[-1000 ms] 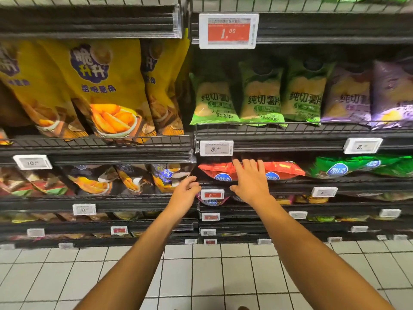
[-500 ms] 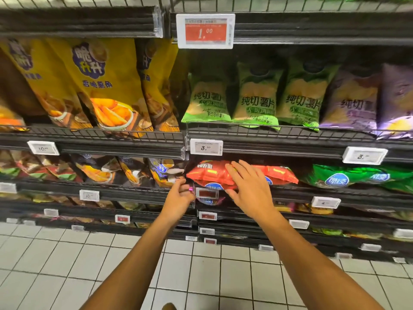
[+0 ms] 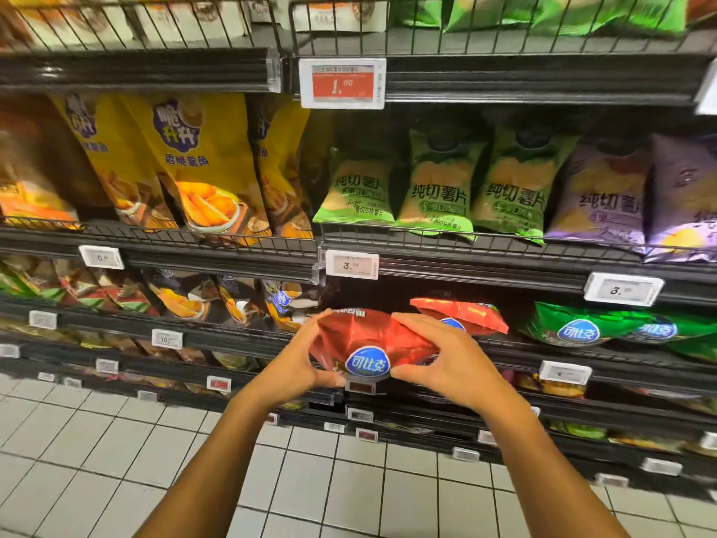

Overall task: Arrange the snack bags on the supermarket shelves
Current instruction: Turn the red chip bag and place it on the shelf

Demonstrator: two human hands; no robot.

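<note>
Reaching forward, left hand (image 3: 297,365) and right hand (image 3: 446,363) each grip the red snack bag (image 3: 368,343).

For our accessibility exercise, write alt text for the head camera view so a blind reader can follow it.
Two hands, left hand and right hand, grip a red snack bag at a supermarket shelf. Another red bag lies behind it, with green bags to the right.

Just two bare forearms coming in from the bottom of the shot, no sleeves showing anywhere up to the frame edge. Left hand (image 3: 291,363) and right hand (image 3: 454,366) are both bare too, gloveless, with short, plain nails on the thumbs, far as I can tell.
</note>
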